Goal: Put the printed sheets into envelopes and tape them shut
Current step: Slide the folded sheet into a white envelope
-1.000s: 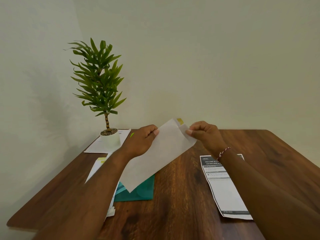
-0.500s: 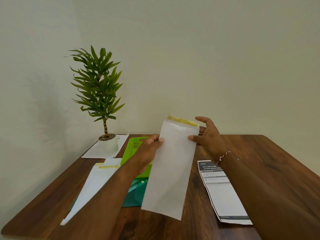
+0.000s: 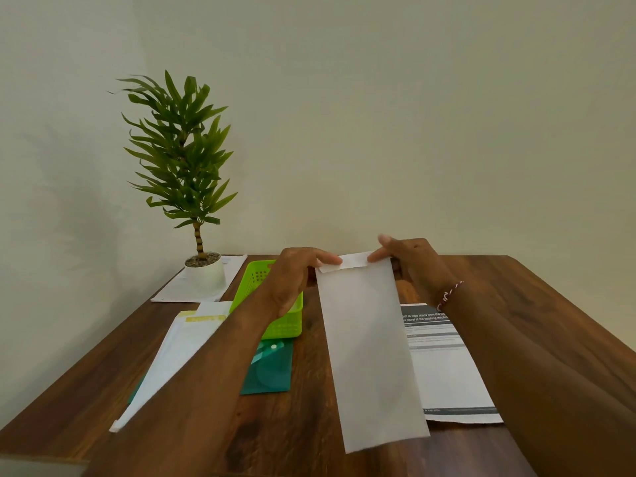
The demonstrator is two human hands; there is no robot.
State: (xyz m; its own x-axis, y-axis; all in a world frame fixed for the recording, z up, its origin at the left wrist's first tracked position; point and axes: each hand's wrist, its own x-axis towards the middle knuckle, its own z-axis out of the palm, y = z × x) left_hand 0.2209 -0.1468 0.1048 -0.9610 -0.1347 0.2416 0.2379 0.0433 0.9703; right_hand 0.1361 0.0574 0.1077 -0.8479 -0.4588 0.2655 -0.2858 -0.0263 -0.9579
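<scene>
Envelope [image 3: 368, 342] flap now folded down, both hands pinching it.

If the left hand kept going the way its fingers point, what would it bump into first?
Probably the right hand: the left hand points rightward along the envelope top, whose flap they pinch from opposite ends. Depth is unclear.

1. Envelope [image 3: 368, 346]: plain white, no print on the visible face.
2. Printed sheet [image 3: 447, 366]: white, dark grey header and footer bands, white lettering.
3. Basket [image 3: 275, 321]: lime green, perforated grid.
4. Folder [image 3: 270, 370]: teal, white snap.
5. Envelope stack [image 3: 179, 349]: white, yellow strip.
6. Table [image 3: 550, 304]: dark brown wood grain.
7. Plant [image 3: 182, 156]: green leaves, banded stem, white pot.
8. Wrist thread [image 3: 449, 296]: red and white.
</scene>
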